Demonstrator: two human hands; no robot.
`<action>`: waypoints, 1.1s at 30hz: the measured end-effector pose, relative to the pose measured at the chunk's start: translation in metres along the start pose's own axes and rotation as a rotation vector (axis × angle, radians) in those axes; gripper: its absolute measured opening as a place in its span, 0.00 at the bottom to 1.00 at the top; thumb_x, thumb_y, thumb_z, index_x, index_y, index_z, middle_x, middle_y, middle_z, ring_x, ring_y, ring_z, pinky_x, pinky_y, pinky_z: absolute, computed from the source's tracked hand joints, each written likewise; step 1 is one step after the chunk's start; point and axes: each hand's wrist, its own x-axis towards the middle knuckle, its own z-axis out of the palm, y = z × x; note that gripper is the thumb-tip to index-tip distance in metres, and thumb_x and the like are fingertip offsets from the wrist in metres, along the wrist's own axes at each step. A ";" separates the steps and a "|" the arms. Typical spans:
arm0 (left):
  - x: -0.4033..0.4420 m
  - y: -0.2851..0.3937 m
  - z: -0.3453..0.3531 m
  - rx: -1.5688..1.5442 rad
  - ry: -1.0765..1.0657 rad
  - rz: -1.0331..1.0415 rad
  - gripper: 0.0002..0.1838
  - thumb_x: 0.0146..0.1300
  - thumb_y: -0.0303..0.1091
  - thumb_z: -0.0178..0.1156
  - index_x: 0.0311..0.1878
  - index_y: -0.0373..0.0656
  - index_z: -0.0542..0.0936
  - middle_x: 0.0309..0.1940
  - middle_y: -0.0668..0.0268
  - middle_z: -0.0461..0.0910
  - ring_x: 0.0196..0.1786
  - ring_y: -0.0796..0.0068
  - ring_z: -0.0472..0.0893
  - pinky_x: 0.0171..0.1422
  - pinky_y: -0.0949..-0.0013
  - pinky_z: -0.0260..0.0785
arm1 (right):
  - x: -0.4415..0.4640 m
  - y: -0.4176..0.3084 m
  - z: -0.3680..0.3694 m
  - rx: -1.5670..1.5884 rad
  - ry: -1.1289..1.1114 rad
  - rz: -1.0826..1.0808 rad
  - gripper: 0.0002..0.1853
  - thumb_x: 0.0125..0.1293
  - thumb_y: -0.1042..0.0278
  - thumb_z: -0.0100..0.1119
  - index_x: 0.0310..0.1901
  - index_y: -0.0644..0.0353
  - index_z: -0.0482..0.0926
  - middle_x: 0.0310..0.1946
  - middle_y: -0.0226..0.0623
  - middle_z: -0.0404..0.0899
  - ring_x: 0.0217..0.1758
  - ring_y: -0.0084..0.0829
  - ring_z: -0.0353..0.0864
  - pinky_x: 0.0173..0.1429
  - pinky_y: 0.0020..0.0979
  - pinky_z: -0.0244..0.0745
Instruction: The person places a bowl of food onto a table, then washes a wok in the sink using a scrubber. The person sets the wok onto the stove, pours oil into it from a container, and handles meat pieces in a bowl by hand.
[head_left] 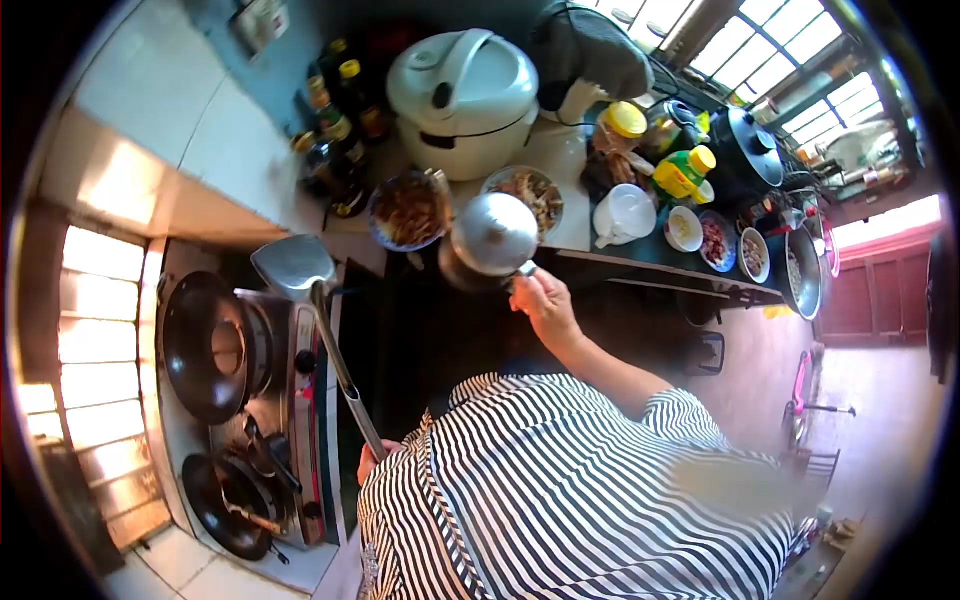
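Note:
My right hand (545,305) is closed round the short handle of a silver metal pot (492,235) with a rounded, shiny top. The pot is in front of the counter edge, beside a bowl of brown food (405,212) and partly over a bowl of chopped food (535,192). Low at my left side, my left hand (371,460) grips the long handle of a wok spatula (296,266). The spatula's blade points up and away from me, near the stove. My sleeve and shirt partly cover the left hand.
On the left a gas stove (308,430) carries a large wok (200,345) and a smaller pan (222,505). A rice cooker (462,105) and dark bottles (340,130) stand behind. Along the right counter are a white jug (625,215), small bowls (684,229) and a black pot (748,155).

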 end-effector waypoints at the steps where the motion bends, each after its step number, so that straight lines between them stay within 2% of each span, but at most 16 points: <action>1: 0.003 0.002 0.006 0.298 -0.032 0.072 0.11 0.58 0.33 0.61 0.42 0.41 0.74 0.30 0.66 0.79 0.32 0.76 0.77 0.44 0.74 0.69 | 0.006 -0.006 -0.015 0.009 0.057 -0.053 0.12 0.69 0.61 0.50 0.34 0.61 0.74 0.21 0.24 0.68 0.24 0.16 0.66 0.29 0.20 0.63; 3: 0.005 0.003 0.032 0.885 -0.070 0.240 0.17 0.61 0.41 0.60 0.49 0.42 0.73 0.34 0.63 0.79 0.39 0.75 0.79 0.51 0.65 0.72 | 0.027 -0.019 -0.053 0.039 0.177 -0.133 0.14 0.69 0.58 0.51 0.33 0.61 0.74 0.19 0.24 0.68 0.23 0.16 0.66 0.29 0.20 0.63; 4: -0.038 0.026 0.104 1.021 0.085 0.134 0.12 0.57 0.34 0.64 0.42 0.41 0.75 0.31 0.64 0.80 0.33 0.77 0.77 0.45 0.72 0.70 | 0.038 -0.021 -0.073 -0.070 0.255 -0.144 0.17 0.68 0.53 0.51 0.32 0.61 0.74 0.18 0.25 0.67 0.22 0.17 0.66 0.29 0.20 0.62; 5: -0.026 0.018 0.102 1.028 0.063 0.185 0.12 0.55 0.34 0.64 0.40 0.42 0.76 0.31 0.64 0.80 0.33 0.76 0.78 0.45 0.72 0.69 | 0.052 -0.024 -0.091 -0.100 0.294 -0.182 0.20 0.68 0.50 0.52 0.30 0.60 0.74 0.18 0.25 0.67 0.22 0.17 0.66 0.28 0.21 0.61; 7: -0.028 0.023 0.108 1.119 0.096 0.205 0.11 0.54 0.33 0.65 0.38 0.42 0.77 0.30 0.65 0.81 0.34 0.76 0.78 0.45 0.71 0.69 | 0.073 -0.028 -0.113 -0.149 0.350 -0.216 0.20 0.68 0.50 0.52 0.29 0.59 0.73 0.18 0.24 0.67 0.21 0.17 0.65 0.26 0.21 0.61; 12: -0.029 0.021 0.147 1.130 0.133 0.168 0.10 0.53 0.32 0.65 0.37 0.42 0.77 0.30 0.65 0.81 0.34 0.76 0.78 0.45 0.72 0.69 | 0.134 -0.016 -0.162 -0.209 0.417 -0.176 0.19 0.67 0.50 0.52 0.25 0.56 0.71 0.18 0.21 0.64 0.19 0.15 0.63 0.23 0.22 0.59; 22: -0.037 0.022 0.178 1.199 0.246 0.097 0.08 0.53 0.27 0.65 0.36 0.43 0.77 0.29 0.65 0.81 0.31 0.77 0.77 0.43 0.72 0.69 | 0.183 0.019 -0.173 -0.138 0.399 -0.069 0.20 0.67 0.52 0.53 0.21 0.55 0.68 0.15 0.20 0.62 0.16 0.16 0.60 0.20 0.23 0.56; 24: -0.018 0.013 0.161 1.240 0.156 0.217 0.08 0.54 0.29 0.65 0.36 0.42 0.77 0.28 0.65 0.81 0.30 0.79 0.76 0.40 0.73 0.68 | 0.194 0.042 -0.189 -0.491 0.397 -0.312 0.20 0.67 0.54 0.53 0.20 0.57 0.67 0.14 0.24 0.61 0.15 0.18 0.60 0.20 0.27 0.55; 25: -0.005 0.002 0.140 1.270 0.100 0.258 0.08 0.54 0.29 0.65 0.36 0.42 0.77 0.28 0.65 0.81 0.29 0.79 0.75 0.39 0.74 0.68 | 0.184 0.011 -0.165 -0.188 0.413 -0.096 0.21 0.66 0.56 0.53 0.20 0.60 0.66 0.13 0.29 0.60 0.15 0.21 0.60 0.21 0.30 0.55; 26: -0.021 0.005 0.145 1.190 0.116 0.255 0.08 0.54 0.30 0.65 0.36 0.42 0.77 0.27 0.66 0.81 0.29 0.80 0.76 0.39 0.75 0.68 | 0.193 0.030 -0.174 -0.335 0.422 -0.178 0.21 0.65 0.56 0.53 0.21 0.62 0.65 0.13 0.31 0.60 0.16 0.22 0.59 0.21 0.33 0.55; 27: -0.029 0.010 0.159 1.110 0.131 0.265 0.08 0.54 0.31 0.65 0.36 0.41 0.77 0.27 0.66 0.80 0.29 0.80 0.76 0.38 0.75 0.68 | 0.190 0.022 -0.170 -0.296 0.426 -0.065 0.21 0.65 0.55 0.53 0.21 0.62 0.67 0.13 0.29 0.60 0.17 0.21 0.59 0.21 0.32 0.56; 28: -0.029 0.009 0.161 1.123 0.141 0.264 0.08 0.54 0.31 0.65 0.36 0.41 0.77 0.27 0.67 0.80 0.29 0.80 0.76 0.39 0.75 0.68 | 0.194 0.029 -0.172 -0.262 0.426 -0.105 0.20 0.64 0.55 0.54 0.20 0.61 0.68 0.13 0.27 0.61 0.16 0.19 0.60 0.21 0.29 0.57; 33: -0.029 0.003 0.157 1.105 0.131 0.310 0.08 0.54 0.30 0.65 0.35 0.42 0.77 0.24 0.69 0.78 0.27 0.81 0.74 0.37 0.76 0.67 | 0.196 0.025 -0.165 -0.126 0.454 -0.018 0.18 0.63 0.56 0.56 0.19 0.57 0.70 0.13 0.22 0.63 0.15 0.18 0.61 0.20 0.24 0.58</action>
